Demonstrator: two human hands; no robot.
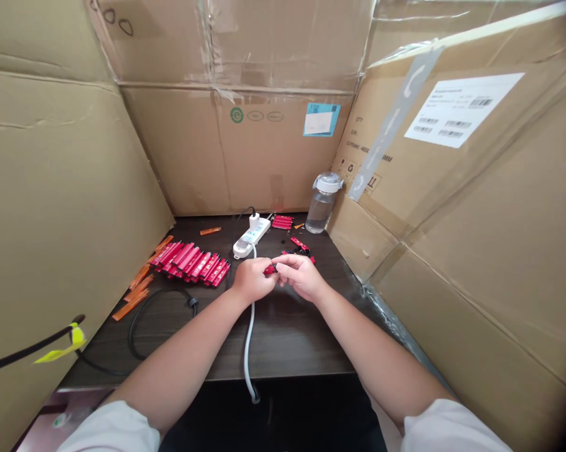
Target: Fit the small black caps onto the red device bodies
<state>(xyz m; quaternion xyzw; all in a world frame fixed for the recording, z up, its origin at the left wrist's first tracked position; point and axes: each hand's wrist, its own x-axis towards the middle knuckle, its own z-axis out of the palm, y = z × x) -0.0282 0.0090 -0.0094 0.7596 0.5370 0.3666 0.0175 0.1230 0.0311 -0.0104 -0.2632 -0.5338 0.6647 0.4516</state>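
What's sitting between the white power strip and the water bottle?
The head view shows a small stack of red bars and a small orange piece between the power strip and bottle.

- 1 left hand (253, 280)
- 1 right hand (301, 276)
- 1 small red piece (269, 270) between the 2 hands
- 1 big pile of red bars (191, 263), too packed to count
- 1 small stack of red bars (283, 221)
- 1 water bottle (323, 203)
- 1 white power strip (252, 237)
- 1 white plug (254, 221)
- 1 yellow tag (75, 342)
- 1 blue sticker (321, 119)
- 1 white label (464, 110)
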